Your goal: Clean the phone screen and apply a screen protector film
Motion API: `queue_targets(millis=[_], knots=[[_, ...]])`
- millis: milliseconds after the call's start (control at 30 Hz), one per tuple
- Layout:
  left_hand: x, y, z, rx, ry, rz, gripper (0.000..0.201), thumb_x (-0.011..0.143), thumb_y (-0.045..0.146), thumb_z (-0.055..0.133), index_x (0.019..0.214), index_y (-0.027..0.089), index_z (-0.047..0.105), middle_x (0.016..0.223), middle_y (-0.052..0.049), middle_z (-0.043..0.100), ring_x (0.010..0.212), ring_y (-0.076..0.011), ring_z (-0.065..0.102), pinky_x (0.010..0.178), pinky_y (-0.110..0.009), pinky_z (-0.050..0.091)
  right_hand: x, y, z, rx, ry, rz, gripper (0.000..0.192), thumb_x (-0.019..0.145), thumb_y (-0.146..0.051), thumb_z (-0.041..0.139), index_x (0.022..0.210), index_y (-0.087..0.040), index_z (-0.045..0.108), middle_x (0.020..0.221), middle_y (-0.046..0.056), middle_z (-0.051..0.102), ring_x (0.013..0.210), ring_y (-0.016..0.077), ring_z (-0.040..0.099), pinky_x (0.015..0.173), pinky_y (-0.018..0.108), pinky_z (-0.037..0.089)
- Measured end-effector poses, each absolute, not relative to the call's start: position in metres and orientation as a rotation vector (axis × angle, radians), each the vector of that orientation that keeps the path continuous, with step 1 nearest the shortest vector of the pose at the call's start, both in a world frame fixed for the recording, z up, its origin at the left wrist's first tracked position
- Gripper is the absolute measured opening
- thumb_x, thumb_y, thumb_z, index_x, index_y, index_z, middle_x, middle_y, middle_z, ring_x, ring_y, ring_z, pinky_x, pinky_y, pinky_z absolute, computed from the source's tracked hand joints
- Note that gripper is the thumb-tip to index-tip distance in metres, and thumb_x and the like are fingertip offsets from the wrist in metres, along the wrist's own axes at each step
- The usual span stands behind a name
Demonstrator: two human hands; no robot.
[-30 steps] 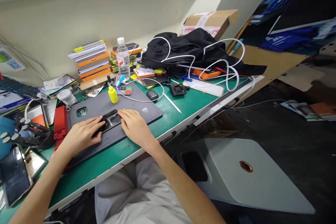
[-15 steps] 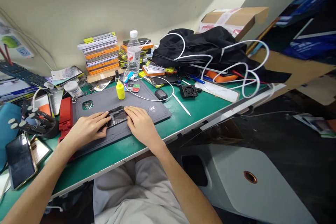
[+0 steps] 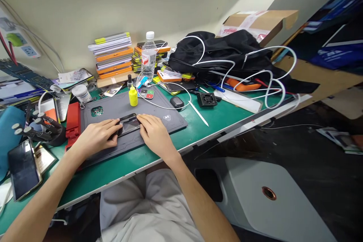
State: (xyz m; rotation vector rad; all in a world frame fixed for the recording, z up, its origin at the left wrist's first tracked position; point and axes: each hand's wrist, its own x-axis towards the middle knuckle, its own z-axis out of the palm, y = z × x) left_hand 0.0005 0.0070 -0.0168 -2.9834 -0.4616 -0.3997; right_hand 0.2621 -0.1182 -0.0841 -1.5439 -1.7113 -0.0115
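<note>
A black phone (image 3: pixel 129 123) lies flat on a grey work mat (image 3: pixel 167 119) on the green table. My left hand (image 3: pixel 96 138) rests on the phone's left end with the fingers laid over it. My right hand (image 3: pixel 154 136) presses on its right end. Both hands hold the phone down between them. A small yellow bottle (image 3: pixel 133 96) stands on the mat just behind the phone.
A water bottle (image 3: pixel 148 56), stacked phone boxes (image 3: pixel 113 55), a black bag (image 3: pixel 227 51) with white cables (image 3: pixel 266 79), a small black fan (image 3: pixel 207 99), a white stylus (image 3: pixel 198 112) and a black earbud case (image 3: pixel 177 102) crowd the table. Another phone (image 3: pixel 24 168) lies at the left edge.
My hands have stayed on the phone. The view has shifted, so everything on the table sits a little further right in the frame.
</note>
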Motion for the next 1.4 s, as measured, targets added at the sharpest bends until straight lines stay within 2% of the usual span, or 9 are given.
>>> queue_targets(millis=[100, 267, 500, 633, 833, 967, 1033, 1167, 1400], knots=[[0.0010, 0.0079, -0.0171, -2.989, -0.460, -0.407, 0.048, 0.107, 0.027, 0.059, 0.145, 0.019, 0.087, 0.156, -0.016, 0.079, 0.136, -0.0375, 0.084, 0.116, -0.053, 0.071, 0.2616, -0.1177, -0.0837, -1.552, -1.710, -0.018, 0.047, 0.119, -0.016, 0.047, 0.154, -0.015, 0.079, 0.157, 0.015, 0.080, 0.151, 0.0325, 0.073, 0.134, 0.057, 0.056], [0.0016, 0.0090, -0.0169, -2.959, -0.436, -0.428, 0.047, 0.108, 0.027, 0.056, 0.141, 0.018, 0.088, 0.152, -0.016, 0.081, 0.132, -0.0367, 0.086, 0.111, -0.050, 0.073, 0.2605, -0.1177, -0.0827, -1.552, -1.713, -0.027, 0.045, 0.119, -0.017, 0.050, 0.153, -0.014, 0.079, 0.156, 0.016, 0.080, 0.149, 0.0321, 0.074, 0.133, 0.055, 0.057], [-0.0001, 0.0107, -0.0168, -2.986, -0.446, -0.418, 0.049, 0.104, 0.025, 0.059, 0.144, 0.022, 0.086, 0.155, -0.013, 0.080, 0.135, -0.0341, 0.084, 0.118, -0.048, 0.070, 0.2600, -0.1186, -0.0815, -1.562, -1.696, -0.018, 0.040, 0.119, -0.034, 0.069, 0.153, -0.016, 0.079, 0.157, 0.018, 0.079, 0.150, 0.0354, 0.073, 0.130, 0.056, 0.058], [0.0004, 0.0109, -0.0160, -2.992, -0.453, -0.448, 0.048, 0.104, 0.024, 0.058, 0.144, 0.022, 0.086, 0.154, -0.012, 0.081, 0.135, -0.0338, 0.084, 0.118, -0.048, 0.070, 0.2601, -0.1187, -0.0816, -1.574, -1.694, -0.024, 0.041, 0.120, -0.038, 0.071, 0.154, -0.016, 0.078, 0.156, 0.017, 0.080, 0.150, 0.0348, 0.074, 0.130, 0.056, 0.058], [0.0006, 0.0099, -0.0137, -3.011, -0.465, -0.402, 0.046, 0.112, 0.032, 0.054, 0.145, 0.021, 0.085, 0.155, -0.014, 0.080, 0.135, -0.0356, 0.084, 0.116, -0.050, 0.070, 0.2603, -0.1185, -0.0826, -1.580, -1.700, -0.017, 0.040, 0.122, -0.039, 0.068, 0.152, -0.014, 0.078, 0.155, 0.018, 0.080, 0.147, 0.0351, 0.074, 0.129, 0.054, 0.058], [0.0000, 0.0108, -0.0142, -3.057, -0.497, -0.372, 0.052, 0.117, 0.055, 0.062, 0.147, 0.018, 0.083, 0.157, -0.020, 0.078, 0.137, -0.0394, 0.082, 0.115, -0.053, 0.069, 0.2615, -0.1174, -0.0819, -1.589, -1.709, -0.012, 0.039, 0.122, -0.040, 0.068, 0.150, -0.015, 0.077, 0.153, 0.018, 0.080, 0.144, 0.0358, 0.075, 0.126, 0.053, 0.059], [-0.0005, 0.0120, -0.0144, -3.081, -0.524, -0.362, 0.054, 0.119, 0.060, 0.061, 0.148, 0.020, 0.082, 0.158, -0.018, 0.078, 0.139, -0.0383, 0.081, 0.118, -0.053, 0.067, 0.2620, -0.1169, -0.0815, -1.597, -1.708, -0.008, 0.038, 0.123, -0.041, 0.067, 0.150, -0.016, 0.077, 0.152, 0.018, 0.081, 0.142, 0.0357, 0.076, 0.124, 0.053, 0.059], [-0.0009, 0.0149, -0.0137, -3.120, -0.562, -0.342, 0.052, 0.124, 0.060, 0.051, 0.146, 0.024, 0.081, 0.160, -0.013, 0.078, 0.144, -0.0342, 0.079, 0.123, -0.052, 0.064, 0.2622, -0.1160, -0.0813, -1.605, -1.701, 0.000, 0.037, 0.123, -0.041, 0.067, 0.148, -0.016, 0.077, 0.151, 0.018, 0.081, 0.140, 0.0353, 0.076, 0.123, 0.051, 0.059], [0.0024, 0.0138, -0.0133, -3.118, -0.566, -0.330, 0.055, 0.125, 0.061, 0.047, 0.144, 0.021, 0.079, 0.169, -0.019, 0.070, 0.143, -0.0378, 0.076, 0.122, -0.058, 0.061, 0.2624, -0.1173, -0.0811, -1.592, -1.690, 0.005, 0.037, 0.122, -0.041, 0.070, 0.147, -0.014, 0.076, 0.150, 0.018, 0.082, 0.139, 0.0345, 0.077, 0.122, 0.050, 0.059]])
